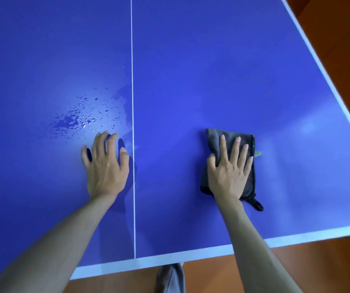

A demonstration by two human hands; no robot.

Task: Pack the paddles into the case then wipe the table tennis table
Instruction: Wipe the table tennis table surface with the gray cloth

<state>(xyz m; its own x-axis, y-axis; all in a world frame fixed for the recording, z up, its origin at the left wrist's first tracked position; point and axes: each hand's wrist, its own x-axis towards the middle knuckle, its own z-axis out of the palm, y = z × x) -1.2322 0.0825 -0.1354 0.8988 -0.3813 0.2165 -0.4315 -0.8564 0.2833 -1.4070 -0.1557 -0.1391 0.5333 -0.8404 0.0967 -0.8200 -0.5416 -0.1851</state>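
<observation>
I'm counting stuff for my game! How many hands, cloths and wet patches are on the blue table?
Hands: 2, the left hand and the right hand, both flat
Grey cloth: 1, under the right hand
Wet patch of droplets: 1, beyond the left hand on the table
Total: 4

Orange-brown wooden floor (339,271) below
</observation>
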